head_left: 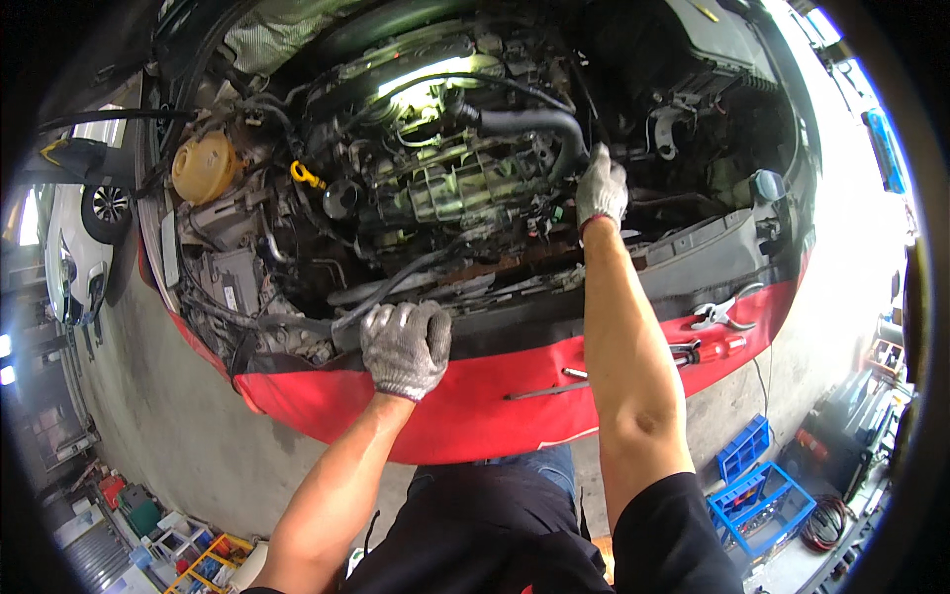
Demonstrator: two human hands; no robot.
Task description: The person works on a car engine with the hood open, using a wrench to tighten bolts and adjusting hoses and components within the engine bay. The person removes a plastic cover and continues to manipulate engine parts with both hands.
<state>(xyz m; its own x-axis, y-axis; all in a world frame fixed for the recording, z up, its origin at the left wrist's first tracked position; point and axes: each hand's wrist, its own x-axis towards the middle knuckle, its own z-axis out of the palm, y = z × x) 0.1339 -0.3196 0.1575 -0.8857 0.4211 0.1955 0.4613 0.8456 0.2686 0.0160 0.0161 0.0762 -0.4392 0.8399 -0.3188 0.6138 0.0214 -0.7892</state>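
My left hand, in a grey knit glove, rests at the front edge of the engine bay with its fingers curled. Whatever it grips, if anything, is hidden; a thin black hose runs close by it. Further in, my right hand, gloved too, reaches down beside the bend of a thick black hose. Its fingers are drawn together, and their tips are partly hidden. The engine lies between and beyond my hands, with a bright light on its top.
A red fender cover drapes the car's front. On it lie pliers, a red-handled screwdriver and a metal rod tool. A tan coolant tank sits at left. Blue crates stand on the floor at right; a white car is at far left.
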